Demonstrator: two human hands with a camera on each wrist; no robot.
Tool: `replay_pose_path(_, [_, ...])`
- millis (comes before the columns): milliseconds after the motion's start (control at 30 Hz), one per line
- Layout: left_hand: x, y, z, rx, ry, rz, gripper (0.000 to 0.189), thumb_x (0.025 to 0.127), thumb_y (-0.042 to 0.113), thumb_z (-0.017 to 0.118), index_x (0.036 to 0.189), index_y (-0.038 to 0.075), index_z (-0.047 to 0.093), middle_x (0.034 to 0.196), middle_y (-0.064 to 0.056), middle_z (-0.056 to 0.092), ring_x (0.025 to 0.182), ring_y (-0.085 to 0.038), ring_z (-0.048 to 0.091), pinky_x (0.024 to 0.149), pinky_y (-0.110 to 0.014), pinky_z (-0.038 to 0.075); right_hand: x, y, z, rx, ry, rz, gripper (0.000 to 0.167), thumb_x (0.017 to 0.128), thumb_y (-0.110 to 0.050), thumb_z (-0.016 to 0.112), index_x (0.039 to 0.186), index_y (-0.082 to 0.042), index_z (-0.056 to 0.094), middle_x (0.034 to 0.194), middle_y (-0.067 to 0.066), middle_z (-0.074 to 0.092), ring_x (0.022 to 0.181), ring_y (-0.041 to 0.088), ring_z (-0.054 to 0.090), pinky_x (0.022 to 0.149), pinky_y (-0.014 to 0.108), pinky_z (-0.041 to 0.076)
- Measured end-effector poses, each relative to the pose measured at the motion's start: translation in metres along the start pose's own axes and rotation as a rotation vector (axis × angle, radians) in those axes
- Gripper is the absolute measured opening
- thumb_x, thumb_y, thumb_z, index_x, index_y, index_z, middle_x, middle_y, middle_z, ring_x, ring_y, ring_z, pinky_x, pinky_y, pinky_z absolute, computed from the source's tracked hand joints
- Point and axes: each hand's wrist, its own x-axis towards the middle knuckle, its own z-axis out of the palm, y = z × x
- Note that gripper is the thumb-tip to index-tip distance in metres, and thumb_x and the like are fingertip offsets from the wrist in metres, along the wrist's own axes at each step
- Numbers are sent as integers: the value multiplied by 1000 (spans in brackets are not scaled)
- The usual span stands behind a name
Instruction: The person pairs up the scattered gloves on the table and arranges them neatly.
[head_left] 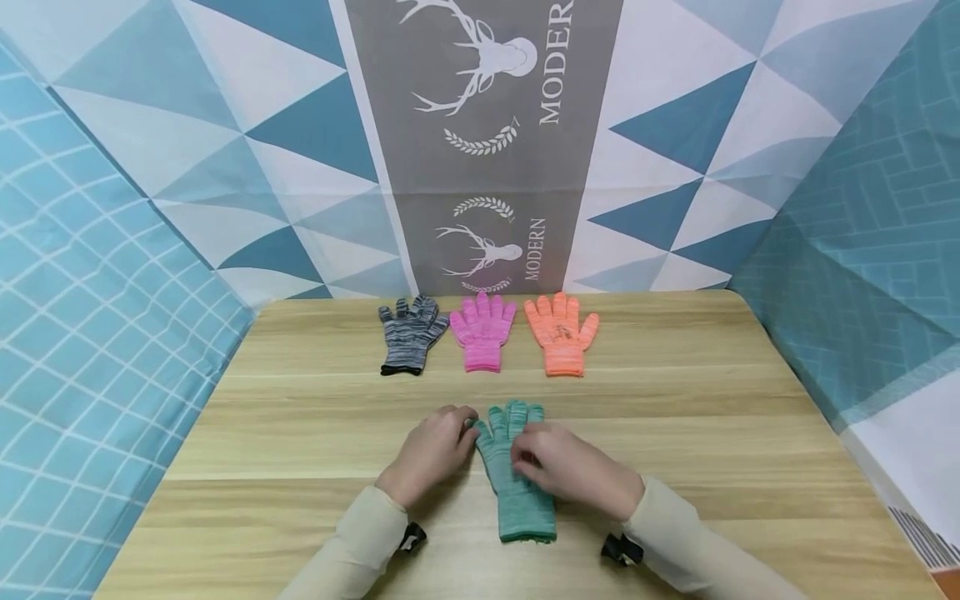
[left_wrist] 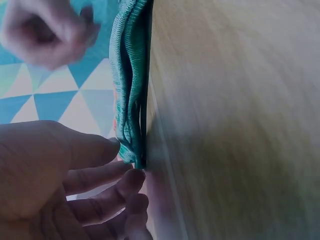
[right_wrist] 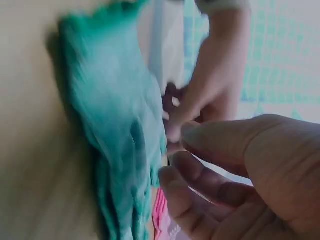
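Observation:
A green knitted glove (head_left: 522, 492) lies on the table with its fingers pointing away and its cuff towards me. At its left edge, my left hand (head_left: 437, 450) pinches the tip of an outer glove finger between thumb and fingers; the left wrist view shows the glove (left_wrist: 131, 75) edge-on, its layers stacked. Over the right part of the glove hovers my right hand (head_left: 562, 467), fingers loosely bent. In the right wrist view the right thumb (right_wrist: 215, 142) and fingertips stand apart, holding nothing, and the green glove looks blurred.
Along the back of the table (head_left: 300, 400) lie a grey-black glove (head_left: 408, 337), a pink glove (head_left: 482, 333) and an orange glove (head_left: 562, 337), side by side. Patterned cloth (head_left: 487, 167) hangs behind the table, with blue cloth at both sides.

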Motion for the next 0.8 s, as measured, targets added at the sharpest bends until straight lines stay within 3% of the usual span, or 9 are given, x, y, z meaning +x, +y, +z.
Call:
replay_pose_path(100, [2, 0, 0, -1, 1, 5, 17, 99, 16, 69, 111, 5, 72, 99, -10, 73, 89, -23, 72, 77, -40, 61, -11, -5, 5, 21, -61, -27, 5, 96, -14, 73, 91, -14, 75, 87, -8, 63, 75, -4, 51, 65, 15, 49])
replay_pose_path(300, [5, 1, -1, -6, 1, -2, 5, 97, 13, 70, 95, 9, 69, 86, -2, 67, 76, -13, 63, 67, -31, 55, -21, -7, 20, 22, -120, -33, 3, 94, -16, 76, 91, -15, 75, 89, -9, 64, 79, -4, 54, 69, 14, 51])
replay_pose_path(567, [7, 4, -7, 45, 99, -36, 11, 92, 5, 70, 82, 7, 68, 78, -3, 65, 68, -14, 61, 59, -30, 54, -22, -6, 28, 0, -119, -11, 5, 92, -18, 78, 95, -16, 75, 94, -7, 66, 84, -2, 58, 72, 17, 53])
replay_pose_path(800, [13, 0, 0, 78, 38, -91, 11, 93, 11, 72, 83, 8, 70, 79, -4, 68, 68, -17, 65, 58, -33, 55, -20, -5, 27, 11, -141, 3, 6, 93, -19, 78, 97, -17, 74, 95, -7, 66, 84, -3, 57, 73, 17, 53])
